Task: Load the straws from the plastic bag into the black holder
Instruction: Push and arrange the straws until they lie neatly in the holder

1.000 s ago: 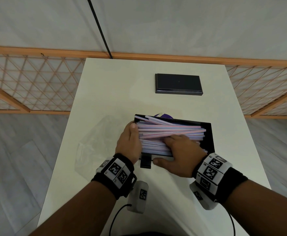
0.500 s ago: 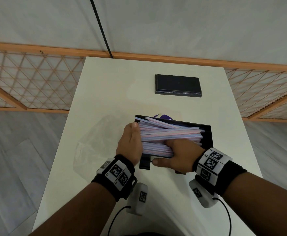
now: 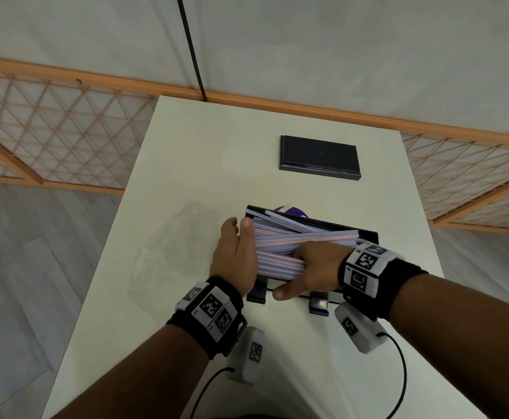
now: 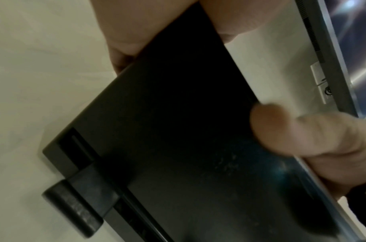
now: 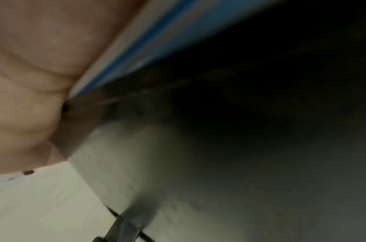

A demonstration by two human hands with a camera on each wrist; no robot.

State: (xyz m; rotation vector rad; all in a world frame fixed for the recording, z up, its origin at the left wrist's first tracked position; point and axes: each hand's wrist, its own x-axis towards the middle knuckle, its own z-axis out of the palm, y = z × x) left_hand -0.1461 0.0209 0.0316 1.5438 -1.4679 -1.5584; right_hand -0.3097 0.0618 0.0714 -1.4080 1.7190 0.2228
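Note:
The black holder (image 3: 368,234) stands on the white table, full of pink, blue and white straws (image 3: 301,238) that lie lengthwise, a few of them crooked on top. My left hand (image 3: 236,252) rests against the holder's left end, with its thumb on the straw ends. My right hand (image 3: 310,267) curls its fingers down over the straws, and its thumb presses the holder's front wall (image 4: 178,131). In the right wrist view a blue straw (image 5: 167,37) runs past my palm. The clear plastic bag (image 3: 168,255) lies flat to the left of the holder.
A flat black lid (image 3: 319,157) lies further back on the table (image 3: 217,146). Something purple (image 3: 292,211) peeks out behind the holder. Two black feet (image 3: 256,294) stick out from the holder's front. A wooden lattice fence runs behind the table.
My right wrist has lifted and its fingers have dug deeper among the straws. The left hand stays at the holder's left end.

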